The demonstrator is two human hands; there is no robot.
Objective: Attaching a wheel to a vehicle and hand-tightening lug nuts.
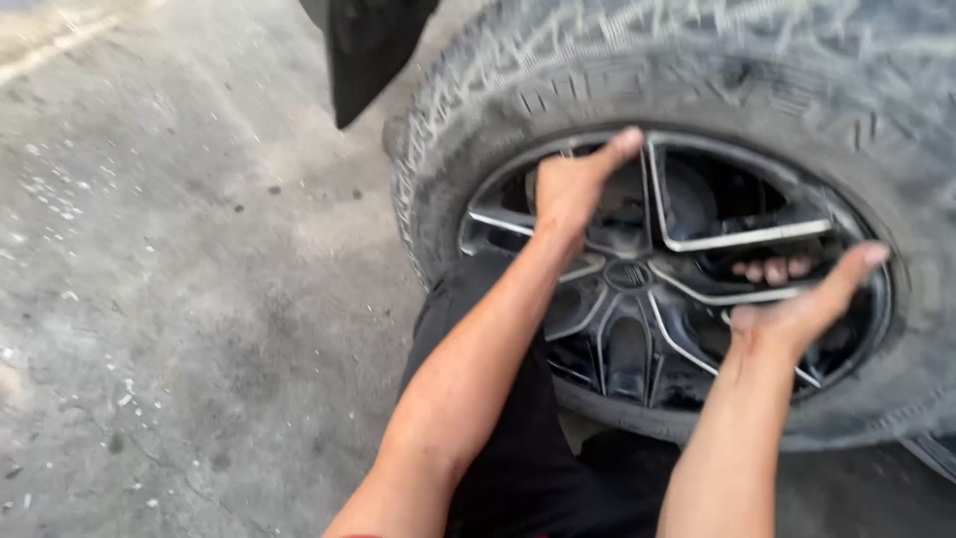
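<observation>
I see the wheel standing on the concrete floor, filling the upper right of the view; its tyre runs out of frame at the top and right edges. The rim is dark with bright-edged spokes.

Left hand: it rests on the upper left spokes, fingers extended toward the rim's top edge. The hand is open and closes on nothing.

Right hand: it lies at the right side of the rim, palm open. Fingertips show through a spoke gap just above it; I cannot tell whether they are curled round a spoke.

Dark trousers lie against the lower edge of the tyre. A black flap hangs at the top edge, near the tyre tread. Open floor extends to the left edge.
</observation>
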